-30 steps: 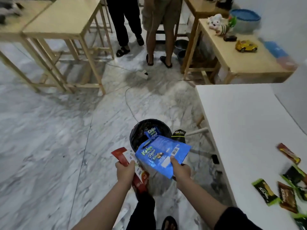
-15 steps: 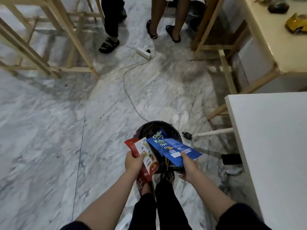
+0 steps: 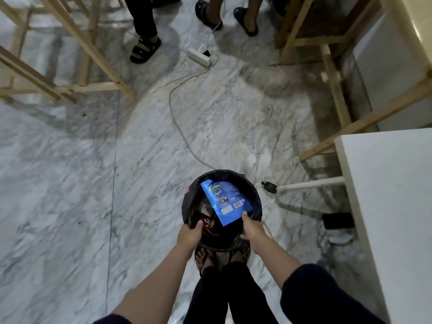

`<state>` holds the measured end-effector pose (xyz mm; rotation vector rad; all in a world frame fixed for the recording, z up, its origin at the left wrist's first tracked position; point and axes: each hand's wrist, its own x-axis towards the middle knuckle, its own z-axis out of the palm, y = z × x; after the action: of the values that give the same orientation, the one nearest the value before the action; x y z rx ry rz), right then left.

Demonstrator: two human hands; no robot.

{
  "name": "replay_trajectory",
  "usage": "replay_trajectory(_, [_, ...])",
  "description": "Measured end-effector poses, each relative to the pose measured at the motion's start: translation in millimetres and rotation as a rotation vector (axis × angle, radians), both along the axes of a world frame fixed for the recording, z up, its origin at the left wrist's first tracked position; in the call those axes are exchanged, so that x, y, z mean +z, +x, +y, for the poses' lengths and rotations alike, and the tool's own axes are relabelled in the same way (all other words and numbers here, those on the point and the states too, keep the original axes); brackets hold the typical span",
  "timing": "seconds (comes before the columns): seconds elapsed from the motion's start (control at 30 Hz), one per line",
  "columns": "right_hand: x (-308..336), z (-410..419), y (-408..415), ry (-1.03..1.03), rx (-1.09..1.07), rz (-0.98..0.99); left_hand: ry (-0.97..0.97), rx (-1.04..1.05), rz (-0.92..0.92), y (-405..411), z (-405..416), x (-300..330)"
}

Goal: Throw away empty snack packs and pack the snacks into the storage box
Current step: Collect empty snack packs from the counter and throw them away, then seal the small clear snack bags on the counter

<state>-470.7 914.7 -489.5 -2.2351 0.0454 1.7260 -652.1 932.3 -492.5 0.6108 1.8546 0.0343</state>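
Observation:
A round black bin [image 3: 254,191] with a dark liner stands on the marble floor just in front of my feet. A blue "Kalpa" snack pack [image 3: 224,199] lies tilted inside the bin's mouth, and my right hand [image 3: 253,228] pinches its near corner at the bin's near right rim. My left hand [image 3: 189,235] is at the near left rim, thumb down inside, holding a red snack pack [image 3: 207,226] that is mostly lost in the dark interior. Other wrappers lie deeper in the bin, too dim to make out.
A white table [image 3: 388,206] fills the right edge, with a slanted white leg [image 3: 311,183] near the bin. A power strip [image 3: 198,57] and its cable [image 3: 180,127] cross the floor ahead. Wooden table frames [image 3: 77,54] stand left and right, with two people's feet [image 3: 145,50] beyond.
Both hands have dropped from above the bin into its mouth, carrying the blue and red packs down inside. The camera has tilted further down; the snacks on the table have left the view.

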Motion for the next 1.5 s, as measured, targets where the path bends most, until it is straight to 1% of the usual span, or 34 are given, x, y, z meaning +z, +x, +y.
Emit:
replay_trajectory(0.13, [26,-11,-2,0.017,0.047,-0.03,0.013,-0.015,0.005,10,-5,23])
replay_trajectory(0.23, [50,-18,-2,0.045,0.11,-0.112,0.012,-0.03,-0.027,18,-8,37])
replay_trajectory(0.37, [84,-30,-5,0.12,0.098,-0.201,0.08,-0.125,-0.071,34,-10,76])
replay_trajectory(0.47, [111,-43,-8,0.209,0.026,-0.287,0.125,-0.215,-0.155,42,-13,95])
replay_trajectory(0.57, [138,-60,-11,0.291,-0.104,-0.34,0.163,-0.308,-0.177,50,-16,96])
replay_trajectory(0.7, [180,-87,-6,0.402,-0.27,-0.399,0.287,-0.455,-0.226,76,-31,164])
replay_trajectory(0.77, [203,-105,1,0.464,-0.331,-0.442,0.338,-0.523,-0.263,92,-42,186])
replay_trajectory(0.83, [223,-127,12,0.525,-0.357,-0.528,0.397,-0.59,-0.316,112,-56,201])
replay_trajectory(0.97, [249,-174,37,0.571,-0.474,-0.63,0.419,-0.728,-0.404,155,-94,234])
replay_trajectory(1.1, [277,-240,64,0.591,-0.597,-0.722,0.495,-0.862,-0.475,198,-152,264])
replay_trajectory(1.23, [289,-305,81,0.572,-0.718,-0.767,0.556,-0.955,-0.527,226,-212,275])
replay_trajectory(1.3, [292,-352,92,0.55,-0.783,-0.811,0.57,-1.016,-0.548,242,-257,277])
replay_trajectory(1.37, [292,-393,100,0.519,-0.813,-0.863,0.572,-1.082,-0.566,254,-297,276])
replay_trajectory(1.5, [290,-461,108,0.456,-0.881,-0.902,0.577,-1.189,-0.6,268,-359,274])
